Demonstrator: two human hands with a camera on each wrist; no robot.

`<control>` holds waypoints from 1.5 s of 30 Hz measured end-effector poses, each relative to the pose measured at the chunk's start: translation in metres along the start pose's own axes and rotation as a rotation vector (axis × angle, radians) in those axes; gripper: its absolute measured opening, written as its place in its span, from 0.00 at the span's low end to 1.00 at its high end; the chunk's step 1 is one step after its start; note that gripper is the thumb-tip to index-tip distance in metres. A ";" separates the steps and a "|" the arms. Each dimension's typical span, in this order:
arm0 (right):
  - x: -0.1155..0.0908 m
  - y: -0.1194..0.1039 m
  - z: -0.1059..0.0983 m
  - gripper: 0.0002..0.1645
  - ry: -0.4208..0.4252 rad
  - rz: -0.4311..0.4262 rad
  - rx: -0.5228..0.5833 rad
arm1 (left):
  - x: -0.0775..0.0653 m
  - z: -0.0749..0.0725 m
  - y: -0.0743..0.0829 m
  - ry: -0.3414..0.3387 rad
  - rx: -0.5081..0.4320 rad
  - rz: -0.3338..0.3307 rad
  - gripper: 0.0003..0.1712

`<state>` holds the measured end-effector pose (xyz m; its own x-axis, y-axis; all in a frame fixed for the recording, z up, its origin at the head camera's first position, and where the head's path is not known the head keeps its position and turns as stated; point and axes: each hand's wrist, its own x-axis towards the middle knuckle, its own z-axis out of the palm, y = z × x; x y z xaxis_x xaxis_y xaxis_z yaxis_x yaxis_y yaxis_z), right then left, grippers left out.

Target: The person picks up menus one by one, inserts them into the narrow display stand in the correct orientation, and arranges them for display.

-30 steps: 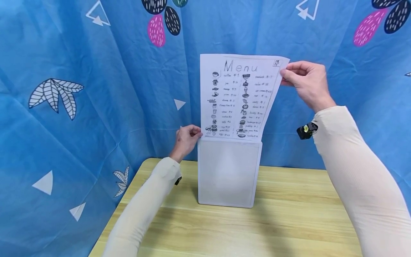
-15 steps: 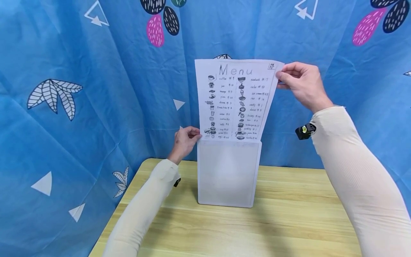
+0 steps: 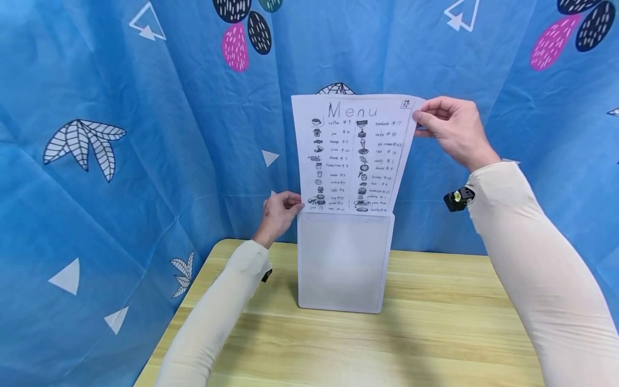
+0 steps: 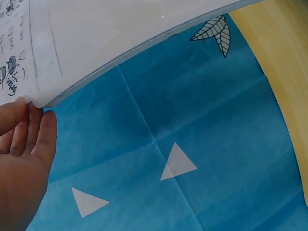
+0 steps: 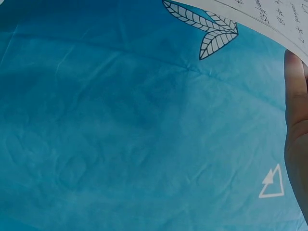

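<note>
1. The menu (image 3: 355,156) – a white paper with handwritten words, prices and small drawings – stood upright above the white board (image 3: 343,263), toward the far side of the table (image 3: 445,322).
2. The right hand (image 3: 454,126) held the menu's upper right corner in a narrow pinch, thumb on the near face, and the paper curved a little toward that corner.
3. The left hand (image 3: 278,215) pinched the menu's lower left corner, right where it met the board's upper left corner; whether those fingers also gripped the board, I could not tell.
4. The menu's lower part met the board's top edge, and faint lines showed just below that edge.
5. The board stood nearly upright, its bottom edge touching the table – a pale wooden top with a rounded far left corner.
6. Cream sleeves (image 3: 537,258) covered both arms, and a small black device (image 3: 456,199) sat at the right wrist.
7. A blue curtain (image 3: 169,134) with white triangles and leaves hung at the far side and left.
</note>
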<state>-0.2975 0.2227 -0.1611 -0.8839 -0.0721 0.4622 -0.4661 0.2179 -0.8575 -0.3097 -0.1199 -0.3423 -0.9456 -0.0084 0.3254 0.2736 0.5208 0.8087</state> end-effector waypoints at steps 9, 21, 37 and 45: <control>0.000 0.005 0.000 0.08 -0.005 0.010 -0.023 | 0.000 0.000 0.003 0.006 0.002 -0.010 0.11; -0.002 0.006 0.002 0.13 0.012 0.016 -0.044 | 0.010 -0.007 0.031 0.092 -0.009 0.081 0.10; -0.003 0.003 0.002 0.14 0.011 0.025 -0.075 | 0.023 -0.034 0.086 0.138 -0.015 0.237 0.11; -0.002 0.003 0.001 0.13 0.006 0.015 -0.058 | 0.032 -0.053 0.114 0.245 -0.117 0.284 0.13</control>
<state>-0.2975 0.2226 -0.1648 -0.8906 -0.0630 0.4504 -0.4493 0.2752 -0.8500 -0.2994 -0.1059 -0.2141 -0.7629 -0.0889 0.6404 0.5504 0.4306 0.7153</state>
